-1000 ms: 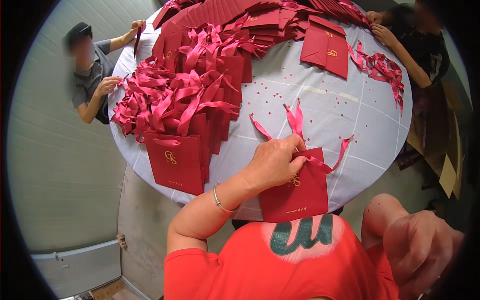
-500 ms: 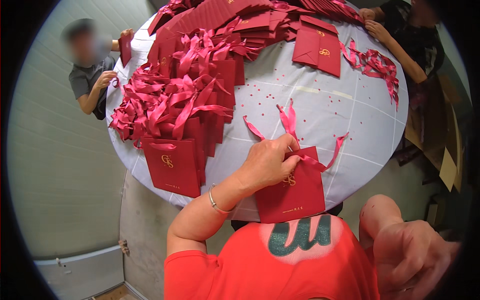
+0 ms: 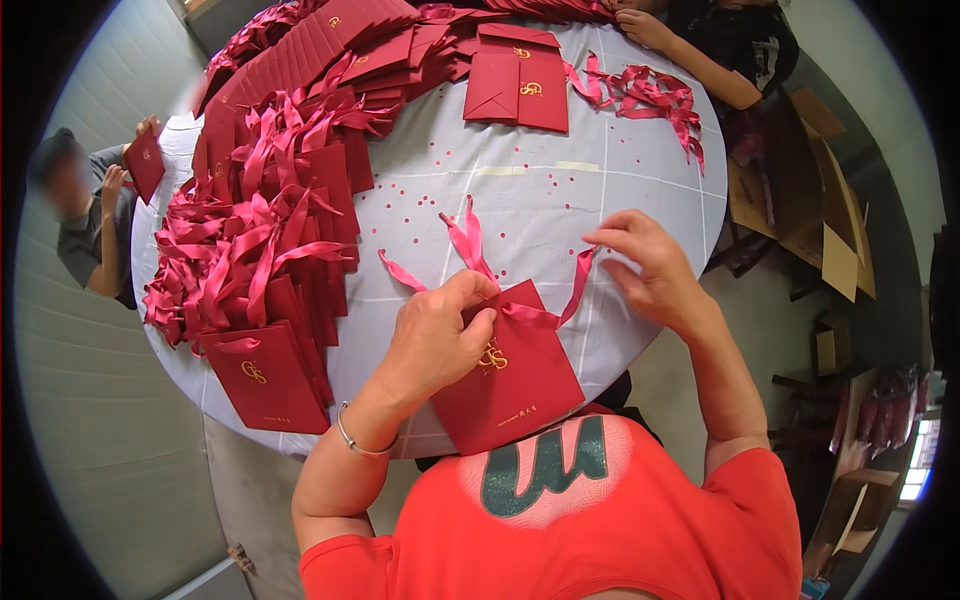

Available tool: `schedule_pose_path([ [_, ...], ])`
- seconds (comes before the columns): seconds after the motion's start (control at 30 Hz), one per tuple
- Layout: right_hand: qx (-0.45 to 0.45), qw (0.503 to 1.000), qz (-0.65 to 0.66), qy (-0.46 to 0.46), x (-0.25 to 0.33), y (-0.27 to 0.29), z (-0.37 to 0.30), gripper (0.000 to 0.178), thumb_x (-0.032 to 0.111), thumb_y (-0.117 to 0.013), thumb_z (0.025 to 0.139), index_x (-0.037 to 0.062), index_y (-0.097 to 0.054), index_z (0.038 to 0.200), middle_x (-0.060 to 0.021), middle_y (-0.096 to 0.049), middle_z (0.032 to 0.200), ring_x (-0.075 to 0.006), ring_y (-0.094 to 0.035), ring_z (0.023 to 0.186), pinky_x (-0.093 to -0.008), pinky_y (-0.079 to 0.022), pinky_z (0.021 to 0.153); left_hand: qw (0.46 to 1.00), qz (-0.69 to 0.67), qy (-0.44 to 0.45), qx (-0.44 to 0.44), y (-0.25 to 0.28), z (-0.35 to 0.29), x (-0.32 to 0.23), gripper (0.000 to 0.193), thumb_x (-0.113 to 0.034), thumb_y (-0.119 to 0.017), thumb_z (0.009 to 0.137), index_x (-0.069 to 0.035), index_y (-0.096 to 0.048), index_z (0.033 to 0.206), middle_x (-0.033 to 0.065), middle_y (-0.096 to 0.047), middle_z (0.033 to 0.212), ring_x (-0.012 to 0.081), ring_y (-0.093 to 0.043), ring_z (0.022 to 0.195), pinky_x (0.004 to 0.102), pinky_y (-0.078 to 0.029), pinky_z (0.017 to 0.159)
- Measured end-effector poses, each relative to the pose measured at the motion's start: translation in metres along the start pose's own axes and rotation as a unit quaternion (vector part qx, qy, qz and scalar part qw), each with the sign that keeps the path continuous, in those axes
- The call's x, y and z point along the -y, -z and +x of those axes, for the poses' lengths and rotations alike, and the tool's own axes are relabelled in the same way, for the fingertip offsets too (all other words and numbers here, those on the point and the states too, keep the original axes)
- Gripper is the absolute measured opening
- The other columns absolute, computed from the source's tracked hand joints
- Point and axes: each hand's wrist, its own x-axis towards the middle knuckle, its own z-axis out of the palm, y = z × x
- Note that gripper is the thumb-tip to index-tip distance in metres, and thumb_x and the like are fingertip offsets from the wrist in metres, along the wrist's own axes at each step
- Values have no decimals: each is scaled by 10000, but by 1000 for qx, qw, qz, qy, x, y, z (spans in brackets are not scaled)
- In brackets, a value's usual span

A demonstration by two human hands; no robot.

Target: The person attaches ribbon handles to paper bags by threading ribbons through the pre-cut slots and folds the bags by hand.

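Note:
A dark red paper gift bag (image 3: pixel 525 385) with gold print lies flat at the table's near edge, against my shirt. My left hand (image 3: pixel 435 335) is closed, pinching the pink ribbon (image 3: pixel 528 316) at the bag's top edge. Two other ribbon ends stick out beyond that hand, over the tablecloth. To the right, my right hand (image 3: pixel 655 265) hovers with thumb and forefinger apart, right beside the free end of the ribbon on the bag's right side. Whether its fingertips touch that end I cannot tell.
Left of me stand rows of red bags (image 3: pixel 265 375) with tangled pink ribbons on top. Flat bags (image 3: pixel 515 85) and loose ribbons (image 3: pixel 650 95) lie at the far side. Small red dots dot the tablecloth (image 3: pixel 420 250). Two people work across the table; cardboard boxes (image 3: pixel 840 205) stand right.
My right hand has come up from beside my body at the lower right to the ribbon's right end. My left hand still pinches at the bag's top. The view has shifted to the right.

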Motion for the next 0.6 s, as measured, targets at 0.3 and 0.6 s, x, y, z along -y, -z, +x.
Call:
schedule_pose_path([
  [0.3, 141, 984, -12, 109, 11, 28, 24, 179, -47, -661, 671, 44, -636, 823, -104, -660, 1086, -292, -606, 1032, -366, -489, 859, 999, 18, 34, 39, 3, 4, -2, 210, -48, -641, 849, 8, -617, 1051, 112, -732, 829, 136, -699, 737, 276, -530, 663],
  [0.6, 247, 875, 416, -28, 53, 57, 9, 286, 23, -749, 777, -33, -682, 1049, -71, -692, 861, -134, -644, 740, -262, -484, 657, 997, 40, 71, -8, -1, 4, -8, 181, -127, -703, 816, 15, -655, 916, 120, -714, 795, 183, -709, 721, 302, -539, 660],
])
